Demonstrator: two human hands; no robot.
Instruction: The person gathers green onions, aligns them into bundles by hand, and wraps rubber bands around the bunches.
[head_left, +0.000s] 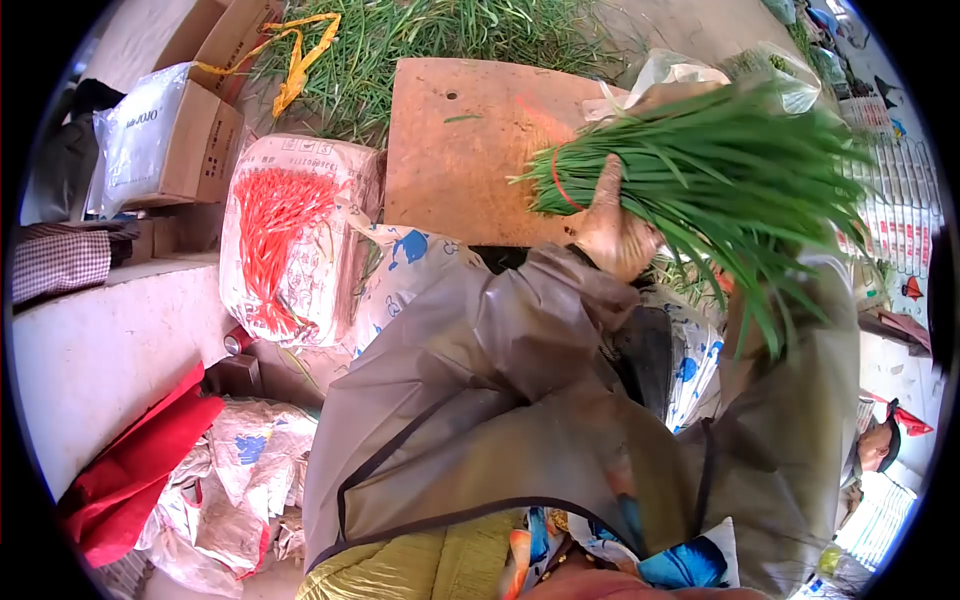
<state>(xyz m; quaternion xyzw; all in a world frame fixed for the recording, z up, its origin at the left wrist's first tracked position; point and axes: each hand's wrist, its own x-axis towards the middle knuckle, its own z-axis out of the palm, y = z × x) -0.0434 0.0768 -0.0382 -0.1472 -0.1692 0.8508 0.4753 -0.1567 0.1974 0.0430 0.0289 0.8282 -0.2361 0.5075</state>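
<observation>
My left hand (615, 232) is closed around a thick bundle of green chives (700, 160), its thumb lying across the stalks. A red tie (563, 182) circles the bundle near the cut ends, which point left over a reddish-brown board (470, 150). The leaves fan out to the right and their tips are blurred. My right sleeve (790, 370) reaches up behind the leaves; the leaves hide my right hand, so its fingers do not show. Left of the board, a bunch of red ties (275, 235) lies on a wrapped, paper-covered stack (335, 165).
Loose green stalks (450, 30) cover the floor beyond the board. Cardboard boxes (205, 150) and a yellow strap (295, 65) stand upper left. Crumpled sacks (240, 460) and red cloth (140, 480) lie lower left. A person (875, 445) is partly visible at the right edge.
</observation>
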